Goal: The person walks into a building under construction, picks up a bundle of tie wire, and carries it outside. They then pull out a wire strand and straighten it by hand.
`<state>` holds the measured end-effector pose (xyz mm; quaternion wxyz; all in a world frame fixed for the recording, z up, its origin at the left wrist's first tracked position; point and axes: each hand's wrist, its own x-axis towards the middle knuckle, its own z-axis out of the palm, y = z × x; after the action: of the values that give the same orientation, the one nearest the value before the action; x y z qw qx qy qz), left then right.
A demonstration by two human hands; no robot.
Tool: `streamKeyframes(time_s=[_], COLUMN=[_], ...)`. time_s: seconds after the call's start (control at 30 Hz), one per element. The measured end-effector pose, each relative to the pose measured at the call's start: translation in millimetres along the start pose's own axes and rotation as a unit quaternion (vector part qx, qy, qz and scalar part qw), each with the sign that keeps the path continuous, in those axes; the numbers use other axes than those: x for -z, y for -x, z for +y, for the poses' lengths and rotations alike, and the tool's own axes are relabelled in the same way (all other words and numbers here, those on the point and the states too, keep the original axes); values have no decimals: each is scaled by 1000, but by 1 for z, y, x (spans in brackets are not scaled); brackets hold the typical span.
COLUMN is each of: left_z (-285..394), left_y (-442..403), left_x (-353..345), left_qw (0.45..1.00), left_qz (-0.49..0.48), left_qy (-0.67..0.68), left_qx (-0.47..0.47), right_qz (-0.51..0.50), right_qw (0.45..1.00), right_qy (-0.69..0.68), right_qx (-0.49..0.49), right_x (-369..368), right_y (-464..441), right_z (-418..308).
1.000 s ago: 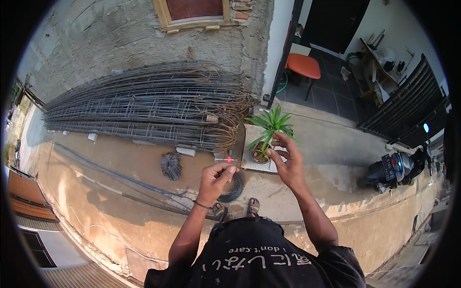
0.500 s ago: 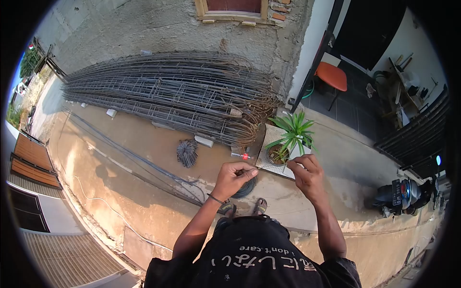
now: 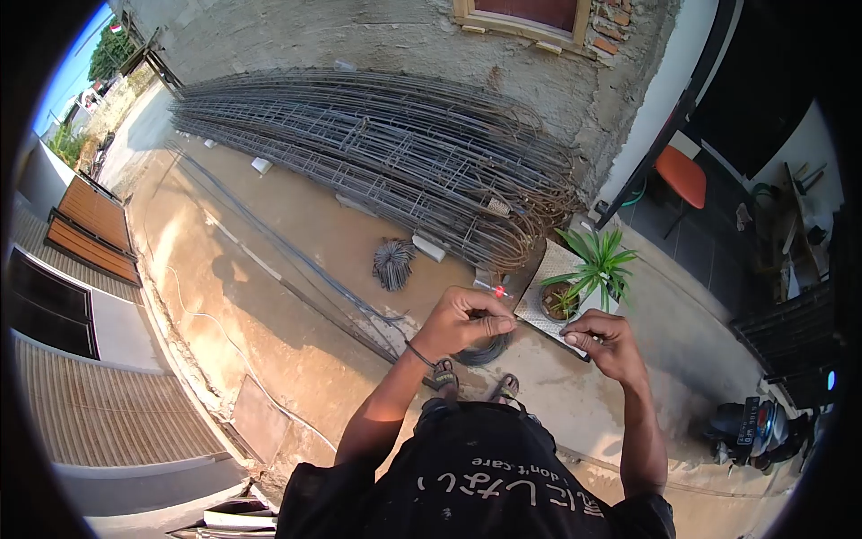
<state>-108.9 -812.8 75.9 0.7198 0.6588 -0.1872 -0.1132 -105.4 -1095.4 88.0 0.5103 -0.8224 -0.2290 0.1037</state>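
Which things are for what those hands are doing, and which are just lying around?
Likely the job:
left hand and right hand, both pinched; anything held is too small to tell
maybe the wire coil

Probably just around:
potted plant
orange chair
motorbike

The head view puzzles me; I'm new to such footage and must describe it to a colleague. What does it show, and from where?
There is no machine here: one camera, worn on a person's head, looks forward and down at two bare hands. That is why the black shirt fills the bottom. The left hand and right hand are raised apart, each with thumb and fingers pinched. Anything held is too small to make out. On the ground beyond lie long steel cages, a dark bundle and a coil of wire partly hidden by the left hand. A potted plant stands on a pale board.
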Motion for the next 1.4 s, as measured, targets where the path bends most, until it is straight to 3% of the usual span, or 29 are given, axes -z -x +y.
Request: streamKeyframes(time_s=[0.03, 0.07, 0.13, 0.2, 0.3, 0.33, 0.4, 0.43, 0.47, 0.53, 0.57, 0.7, 0.77, 0.8, 0.87, 0.93, 1.0, 1.07, 1.13, 1.2, 1.27, 1.33, 1.4], left_z=[1, -1, -8, -10, -4, -2, 0, 0, 0, 1, 2, -7, -13, -13, -14, -19, -19, -11, -2, 10, 13, 8, 8], left_y=[0, -1, -3, -3, -4, -6, -8, -9, -10, -11, -11, -12, -13, -14, -14, -13, -11, -11, -9, -8, -10, -8, -6], left_x=[2, 4, 9, 11, 8, 7, 6, 5, 4, 3, 1, 1, 0, 0, 0, -4, -2, -6, -11, -11, -6, 7, 15], left_qw=[996, 996, 983, 983, 983, 984, 986, 986, 989, 991, 994, 996, 996, 995, 991, 981, 957, 955, 947, 951, 958, 957, 956], left_qz=[90, 89, 184, 181, 185, 180, 165, 163, 143, 126, 98, 63, 71, 84, 107, 137, 77, 58, -17, -6, 65, 79, 87], left_qy=[-16, -13, 14, -4, -8, -5, 27, 27, 30, 31, 27, 33, 50, 47, -81, -136, -274, -283, -305, -290, -245, -250, -256], left_qx=[-12, -14, -17, -21, 9, 8, 9, 8, 14, 19, 25, 45, 27, 24, 10, 2, -60, -65, -99, -109, -137, -127, -112], right_qz=[14, 15, 42, 72, 139, 178, 240, 276, 276, 234, 175, 57, 53, 46, 34, -4, -40, -63, -10, 11, -7, -84, -89], right_qw=[990, 991, 949, 921, 938, 969, 963, 931, 931, 874, 901, 904, 935, 935, 954, 969, 980, 985, 991, 993, 994, 993, 990], right_qy=[-111, -107, -276, -351, -300, -166, 109, 197, 198, 369, 356, 382, 334, 332, 299, 245, 189, 158, 130, 107, 89, 82, 106], right_qx=[-81, -83, -146, -149, -108, -51, 64, 134, 136, 213, 177, 185, 106, 117, -7, 19, 46, 19, -21, -53, -65, -35, 23], right_x=[-10, -14, -20, -21, -21, -18, -14, -13, -11, -7, -9, -15, -18, -23, -30, -27, -15, 5, 15, 10, -5, -26, -37], right_y=[1, 0, 1, 0, -8, -9, -9, -10, -12, -15, -14, -14, -9, -8, -2, 1, -1, -4, -12, -20, -18, -8, -3], right_z=[-1, -3, -5, 1, -8, -14, -22, -22, -30, -47, -47, -23, -17, -20, -31, -47, -66, -74, -64, -38, -20, -36, -43])
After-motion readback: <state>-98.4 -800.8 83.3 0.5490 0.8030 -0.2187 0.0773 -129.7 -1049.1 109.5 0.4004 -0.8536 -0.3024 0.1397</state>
